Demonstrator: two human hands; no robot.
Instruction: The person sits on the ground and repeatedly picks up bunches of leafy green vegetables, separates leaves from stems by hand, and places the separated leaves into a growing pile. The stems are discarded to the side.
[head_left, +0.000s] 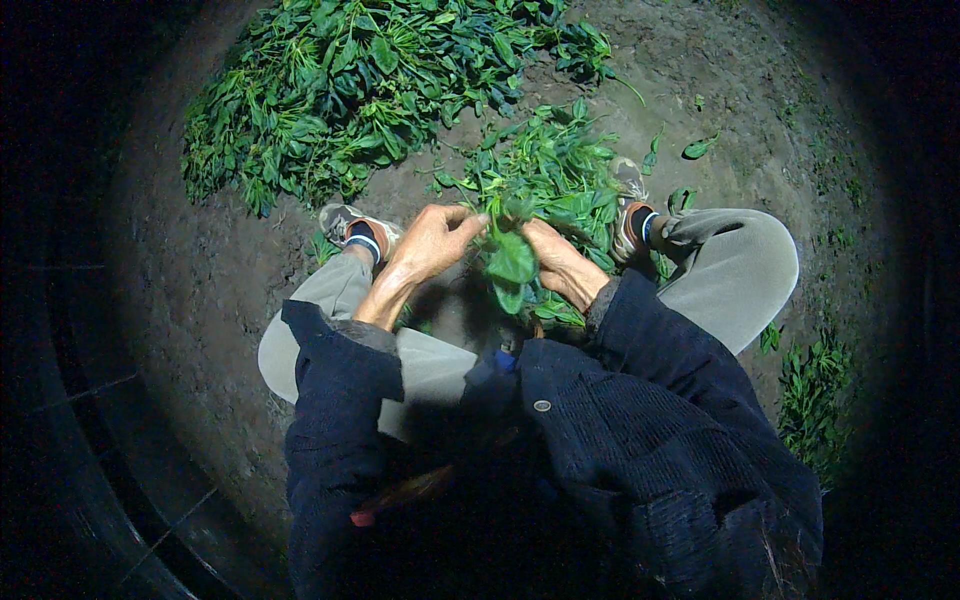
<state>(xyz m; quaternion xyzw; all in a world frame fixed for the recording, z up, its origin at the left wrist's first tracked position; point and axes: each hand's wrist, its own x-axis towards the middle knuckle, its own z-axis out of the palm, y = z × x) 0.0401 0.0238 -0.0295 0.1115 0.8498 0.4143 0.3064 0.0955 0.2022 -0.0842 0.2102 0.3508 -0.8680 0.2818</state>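
Between my hands hangs a leafy green plant (512, 262), likely spinach, with broad leaves drooping toward me. My left hand (441, 238) pinches it near the stems with thumb and forefinger. On the other side, my right hand (559, 259) curls in against the stems; its fingertips are partly hidden and blurred. Just beyond and beneath both hands, a smaller heap of picked greens (551, 165) lies on the soil between my shoes.
A large pile of leafy greens (337, 97) covers the bare soil (712, 82) ahead and left. A loose leaf (699, 148) lies to the right. My bent legs and shoes (631, 217) flank the smaller heap. Low plants (814, 397) grow at the right; darkness surrounds the lit ground.
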